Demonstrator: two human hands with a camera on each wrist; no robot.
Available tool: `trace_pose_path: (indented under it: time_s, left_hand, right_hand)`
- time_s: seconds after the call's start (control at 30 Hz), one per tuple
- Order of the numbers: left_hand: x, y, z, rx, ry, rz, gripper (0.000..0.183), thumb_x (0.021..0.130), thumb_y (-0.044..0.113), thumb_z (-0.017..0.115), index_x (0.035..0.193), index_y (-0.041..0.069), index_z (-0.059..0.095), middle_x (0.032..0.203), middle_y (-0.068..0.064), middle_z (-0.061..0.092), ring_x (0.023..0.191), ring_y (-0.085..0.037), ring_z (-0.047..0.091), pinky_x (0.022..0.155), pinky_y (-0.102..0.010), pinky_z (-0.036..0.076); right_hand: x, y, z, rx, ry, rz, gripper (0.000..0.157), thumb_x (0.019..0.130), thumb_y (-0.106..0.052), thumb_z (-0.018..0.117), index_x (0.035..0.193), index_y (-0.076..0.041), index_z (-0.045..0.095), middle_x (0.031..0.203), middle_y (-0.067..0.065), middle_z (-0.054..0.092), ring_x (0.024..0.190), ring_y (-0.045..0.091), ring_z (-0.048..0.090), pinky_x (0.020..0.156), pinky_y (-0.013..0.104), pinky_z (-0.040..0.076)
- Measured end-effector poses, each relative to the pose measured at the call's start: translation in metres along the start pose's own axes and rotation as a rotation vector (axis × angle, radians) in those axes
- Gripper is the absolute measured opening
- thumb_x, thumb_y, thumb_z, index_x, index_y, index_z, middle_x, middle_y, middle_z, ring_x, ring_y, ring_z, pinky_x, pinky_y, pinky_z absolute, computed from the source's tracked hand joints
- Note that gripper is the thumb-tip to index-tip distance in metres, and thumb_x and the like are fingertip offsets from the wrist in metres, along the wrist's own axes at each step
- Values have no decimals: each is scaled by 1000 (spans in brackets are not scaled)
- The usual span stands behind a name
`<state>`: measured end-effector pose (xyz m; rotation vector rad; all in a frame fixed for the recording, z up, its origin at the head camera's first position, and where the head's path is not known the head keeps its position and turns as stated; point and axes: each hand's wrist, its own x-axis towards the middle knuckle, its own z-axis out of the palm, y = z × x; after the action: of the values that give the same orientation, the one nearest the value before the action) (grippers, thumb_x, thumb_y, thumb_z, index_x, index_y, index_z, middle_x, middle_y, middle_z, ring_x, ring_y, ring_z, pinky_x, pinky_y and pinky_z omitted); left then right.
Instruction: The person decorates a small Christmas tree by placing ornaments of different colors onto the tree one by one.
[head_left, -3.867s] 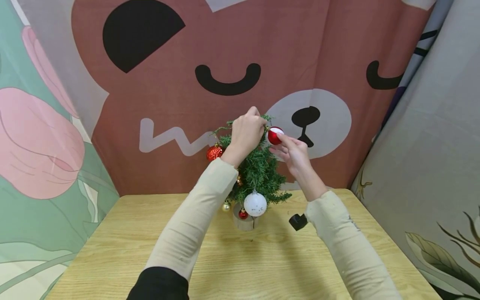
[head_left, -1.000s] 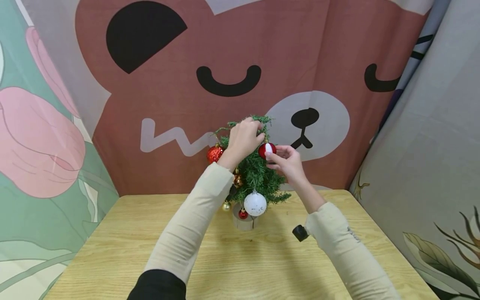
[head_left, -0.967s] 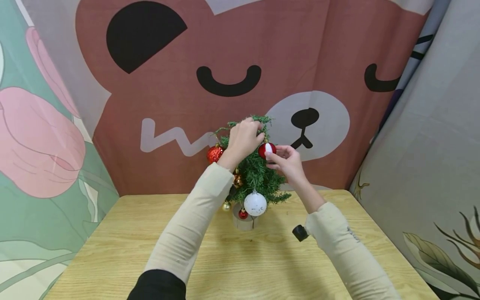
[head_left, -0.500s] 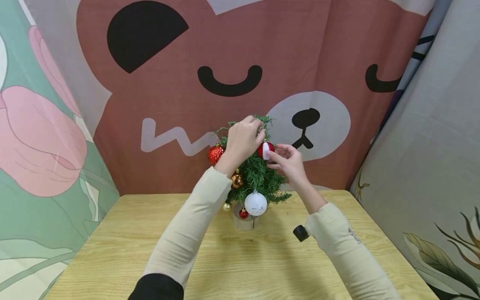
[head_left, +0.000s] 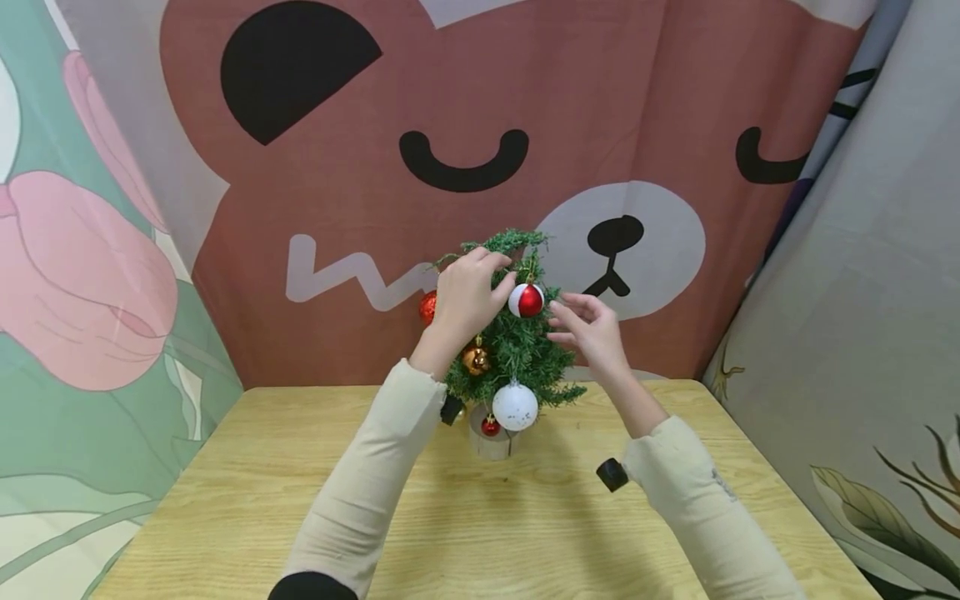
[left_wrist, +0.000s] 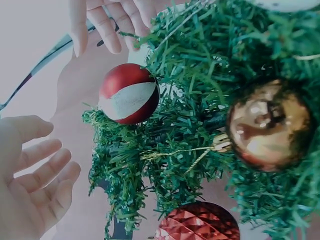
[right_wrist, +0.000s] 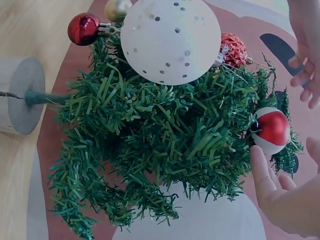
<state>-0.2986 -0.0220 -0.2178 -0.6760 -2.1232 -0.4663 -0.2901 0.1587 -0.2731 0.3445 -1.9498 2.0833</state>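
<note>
A red and white Christmas bauble (head_left: 527, 301) hangs near the top of a small artificial Christmas tree (head_left: 528, 350). My left hand (head_left: 467, 293) is just left of the bauble, fingers bent loosely and holding nothing; in the left wrist view a gap separates that hand (left_wrist: 37, 182) from the bauble (left_wrist: 129, 94). On the other side, my right hand (head_left: 597, 337) is apart from the bauble in the head view, its fingers loosely extended. The right wrist view has its fingertip (right_wrist: 257, 152) close below the bauble (right_wrist: 271, 131); contact there is unclear.
Lower on the tree hang a white bauble (head_left: 515, 407), a gold one (head_left: 476, 359) and a small red one (head_left: 490, 426). A textured red bauble (head_left: 427, 307) is partly behind my left hand. The tree's wooden base (head_left: 492, 446) stands on the wooden table (head_left: 480, 525).
The right hand's fingers have come off the red and white bauble, and that hand has moved slightly right. My left hand has drawn back left and down from the treetop. The bauble hangs freely.
</note>
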Motion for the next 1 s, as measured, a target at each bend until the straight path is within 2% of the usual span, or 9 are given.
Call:
trace_pose_path:
  time_s: [0.1,0.23,0.47,0.7,0.83,1.0]
  left_hand:
    - [-8,-1,0,-20,12,12,18,84,21,61,95,9,69,89,-5,64,61,-16,55,48,-25,43]
    - [-19,1,-2,-44,20,32,17,83,20,63,94,8,69,88,-5,63,60,-15,54,47,-25,42]
    - [-41,1,-6,-83,31,31,17,83,19,63,94,8,69,87,-4,63,55,-12,49,43,-23,37]
    - [-67,-1,-7,-169,44,10,14,82,17,64,92,8,70,84,-2,63,59,-11,51,45,-22,37]
    - [-82,-2,-7,-210,51,-11,13,81,16,65,90,8,70,82,-2,64,61,-13,54,48,-23,40]
    - [-98,-2,-6,-231,55,-11,12,80,14,66,89,7,70,81,-2,64,64,-13,57,51,-24,43]
  right_hand:
    - [-3,2,-2,-3,17,-4,44,87,-14,59,119,12,44,97,13,55,78,19,62,69,30,52]
    - [-8,4,-7,-14,22,-31,39,87,-15,59,114,10,48,93,10,59,77,17,62,69,30,52]
    - [-21,7,-14,-97,19,-92,34,88,-16,58,110,9,52,82,-3,62,72,14,63,63,28,52]
    - [-37,14,-17,-109,-13,-111,35,87,-10,59,111,14,50,89,-2,62,82,19,61,69,30,52]
    - [-45,17,-17,-145,-24,-124,33,87,-10,59,111,12,52,90,-3,60,77,16,61,67,28,52]
    - [-55,21,-17,-190,-45,-155,30,87,-10,59,109,10,54,92,8,59,72,11,61,67,26,51]
